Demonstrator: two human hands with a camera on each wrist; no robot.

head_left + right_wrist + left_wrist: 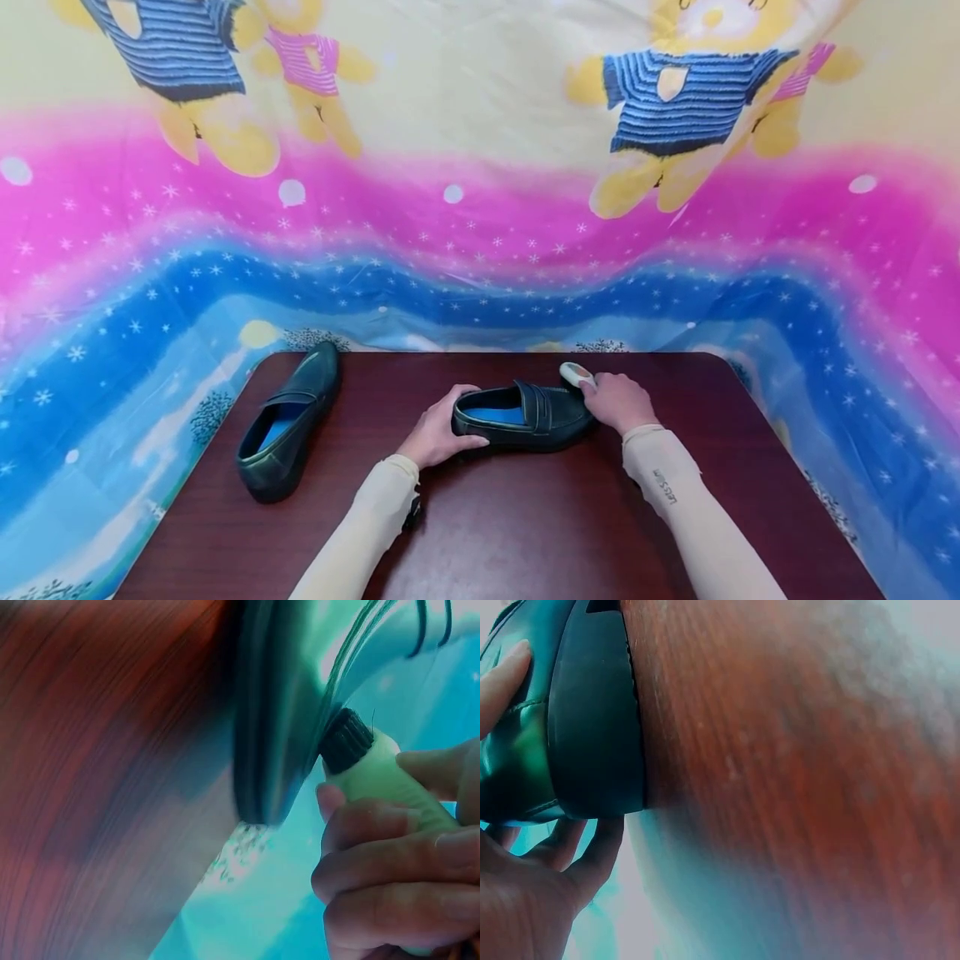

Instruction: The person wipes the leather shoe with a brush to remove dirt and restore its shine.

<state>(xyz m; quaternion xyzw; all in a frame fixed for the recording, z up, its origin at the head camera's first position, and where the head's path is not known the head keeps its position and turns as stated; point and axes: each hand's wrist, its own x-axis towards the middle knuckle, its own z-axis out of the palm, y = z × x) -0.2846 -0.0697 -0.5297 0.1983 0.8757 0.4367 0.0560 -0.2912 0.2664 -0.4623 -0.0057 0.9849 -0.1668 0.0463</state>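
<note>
A black loafer [558, 425] with a blue insole lies on the table, its toe pointing right. My left hand [431, 435] grips it round the heel, thumb on the near side and fingers behind; the left wrist view shows the heel [596, 712] between thumb and fingers. In my right hand [621, 402] is a small white bottle [576, 374], its body inside my curled fingers. The bottle's ribbed black cap [346, 741] is right at the loafer's toe in the right wrist view.
A second black loafer [296, 425] stands at the left of the dark reddish-brown table [495, 533], toe toward the back. Behind and beside the table hangs a colourful cloth [465, 217] printed with bears and snowflakes.
</note>
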